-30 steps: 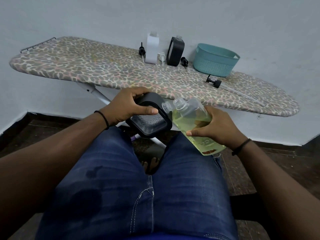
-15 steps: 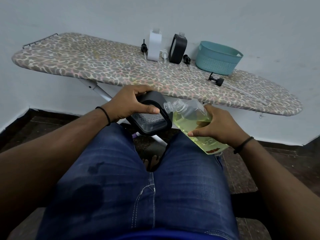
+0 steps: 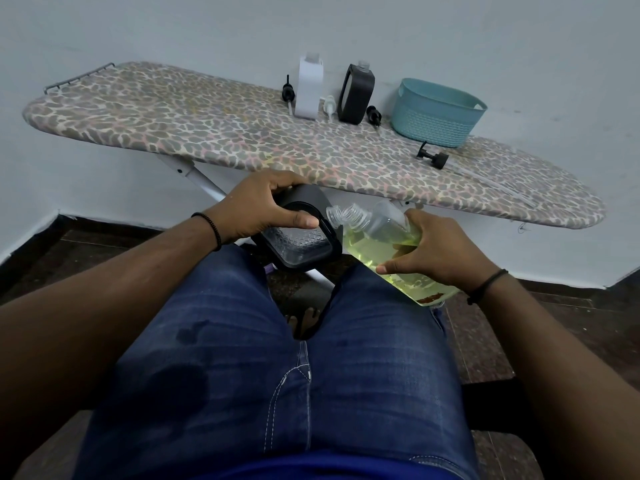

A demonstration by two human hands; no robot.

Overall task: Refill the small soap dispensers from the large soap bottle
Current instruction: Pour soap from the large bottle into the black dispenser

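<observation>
Behind the knees stands an ironing board (image 3: 214,133) with two uncapped dispensers. Nearer, the left hand (image 3: 263,206) wraps a black dispenser (image 3: 301,237); the right hand (image 3: 433,247) wraps the tilted soap bottle (image 3: 377,237), necks touching. Filling looks barely begun.

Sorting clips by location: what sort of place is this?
Probably a room in a home, used as a makeshift workspace: a leopard-print ironing board serves as the table, a teal plastic basket sits on it, against a plain white wall.
</observation>
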